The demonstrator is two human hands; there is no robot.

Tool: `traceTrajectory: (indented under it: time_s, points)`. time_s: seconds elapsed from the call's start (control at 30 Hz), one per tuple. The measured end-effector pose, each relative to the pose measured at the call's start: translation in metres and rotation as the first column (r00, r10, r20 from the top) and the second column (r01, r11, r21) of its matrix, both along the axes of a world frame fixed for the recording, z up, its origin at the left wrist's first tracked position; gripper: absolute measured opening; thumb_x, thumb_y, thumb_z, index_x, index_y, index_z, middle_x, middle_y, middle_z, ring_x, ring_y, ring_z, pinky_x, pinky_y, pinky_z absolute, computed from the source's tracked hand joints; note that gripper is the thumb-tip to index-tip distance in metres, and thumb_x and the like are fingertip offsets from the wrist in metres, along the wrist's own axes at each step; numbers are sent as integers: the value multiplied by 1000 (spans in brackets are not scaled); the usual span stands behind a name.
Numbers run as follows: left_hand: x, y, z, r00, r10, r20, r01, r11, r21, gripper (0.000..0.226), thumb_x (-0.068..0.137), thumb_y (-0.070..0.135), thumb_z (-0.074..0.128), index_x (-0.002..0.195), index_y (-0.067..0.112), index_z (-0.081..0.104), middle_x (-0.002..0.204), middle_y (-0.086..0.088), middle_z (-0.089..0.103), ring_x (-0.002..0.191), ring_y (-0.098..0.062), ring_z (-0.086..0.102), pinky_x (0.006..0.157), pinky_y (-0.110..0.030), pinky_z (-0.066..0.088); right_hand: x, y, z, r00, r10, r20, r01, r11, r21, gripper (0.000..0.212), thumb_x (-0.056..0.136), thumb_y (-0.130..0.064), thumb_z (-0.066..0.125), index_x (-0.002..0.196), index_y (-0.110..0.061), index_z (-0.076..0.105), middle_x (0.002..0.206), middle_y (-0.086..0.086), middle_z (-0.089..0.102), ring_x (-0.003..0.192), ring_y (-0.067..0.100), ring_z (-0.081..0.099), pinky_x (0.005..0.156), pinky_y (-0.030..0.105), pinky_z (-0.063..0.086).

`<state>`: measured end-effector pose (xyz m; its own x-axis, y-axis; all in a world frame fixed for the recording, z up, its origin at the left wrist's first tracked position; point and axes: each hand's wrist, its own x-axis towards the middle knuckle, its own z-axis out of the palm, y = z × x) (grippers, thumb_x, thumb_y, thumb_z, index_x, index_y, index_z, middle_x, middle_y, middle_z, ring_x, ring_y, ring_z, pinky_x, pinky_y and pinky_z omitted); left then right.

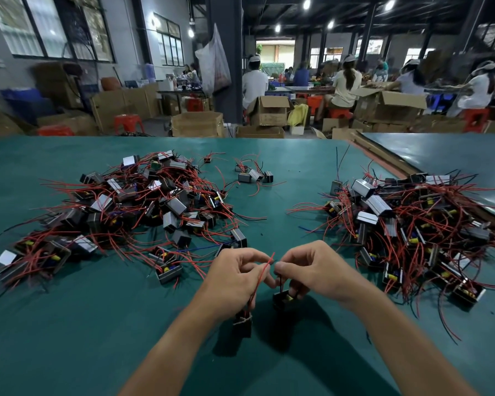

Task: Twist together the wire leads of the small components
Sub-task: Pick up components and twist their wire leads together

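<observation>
- Pinching a red wire lead [262, 274] between thumb and forefinger, the left hand [235, 277] holds it up over the green table [69, 338].
- right hand [312, 270] is clamped on the top end of the same lead, its fingertips just beside the left's.
- thin black lead [280, 282] drops from the right fingers; probably pinched in there too, but it's blurry.
- black component [243, 324] hangs off the red lead below the left hand, low over the table; can't tell if it touches.
- second component [283, 300], black with a yellow part, hangs under the right hand.
- left pile [143, 207] of wired components sits far left of the hands, right pile [412, 224] far right, small cluster [255, 175] between them at the back.
- Behind the table: cardboard boxes [269, 110], red stools [127, 122], seated people [255, 84].
</observation>
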<state>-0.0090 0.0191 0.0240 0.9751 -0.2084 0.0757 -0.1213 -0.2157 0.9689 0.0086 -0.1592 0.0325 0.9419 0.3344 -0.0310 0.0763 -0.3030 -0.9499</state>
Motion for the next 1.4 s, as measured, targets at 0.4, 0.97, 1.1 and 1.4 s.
traceTrajectory:
  time_s: [0.4, 0.97, 1.1, 1.4]
  points:
    - [1, 0, -4, 998, 20, 63, -25, 996, 86, 11, 89, 10, 66, 79, 11, 71, 52, 0, 64, 37, -6, 36, 41, -17, 26, -3, 1, 4, 1000, -21, -9, 21, 999, 25, 10, 91, -4, 65, 81, -4, 62, 63, 9, 71, 42, 15, 59, 41, 23, 49]
    - [-1, -1, -5, 1000, -10, 6, 9, 995, 101, 16, 95, 8, 52, 88, 17, 65, 62, -7, 70, 28, -14, 34, 34, -15, 30, -3, 3, 2, 996, -49, 76, 49, 999, -4, 9, 90, -2, 65, 81, -3, 65, 62, 9, 71, 43, 16, 59, 43, 24, 51]
    - [-1, -3, -7, 996, 11, 84, -23, 990, 141, 12, 86, 9, 65, 77, 11, 72, 70, -16, 72, 41, -9, 46, 45, -22, 38, -3, 5, 1, 998, -36, 46, 36, 999, -5, 11, 91, -1, 64, 80, -4, 63, 56, 3, 68, 41, 15, 60, 42, 24, 51]
    - [3, 0, -12, 985, 22, 169, -49, 987, 155, 9, 77, 8, 78, 70, 13, 76, 53, 12, 61, 46, 9, 43, 48, -13, 34, -4, 6, 3, 993, -49, 107, 53, 998, -31, 20, 82, -1, 73, 65, -11, 69, 57, 10, 60, 45, 12, 54, 45, 23, 49]
